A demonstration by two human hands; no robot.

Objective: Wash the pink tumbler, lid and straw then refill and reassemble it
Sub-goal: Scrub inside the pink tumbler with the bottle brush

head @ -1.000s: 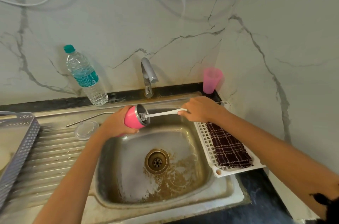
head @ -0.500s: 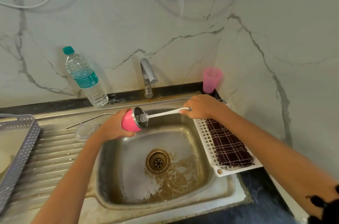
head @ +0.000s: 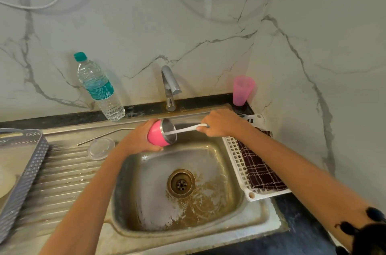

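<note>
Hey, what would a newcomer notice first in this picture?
The pink tumbler, gripped sideways in the left hand over the back of the sink, with the right hand holding a white brush handle in its mouth. Then the clear lid and metal straw lying on the draining board to the left.

My walls (head: pixel 129 31) are white marble-look with grey veins, the steel sink (head: pixel 146 192) is pretty stained, dark counter (head: pixel 302 234) around it.

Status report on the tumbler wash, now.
Left hand grips pink tumbler, tipped sideways over sink. Right hand holds white brush, head inside tumbler. Lid and straw lie on drainboard, left of sink. Nothing blocking.
</note>
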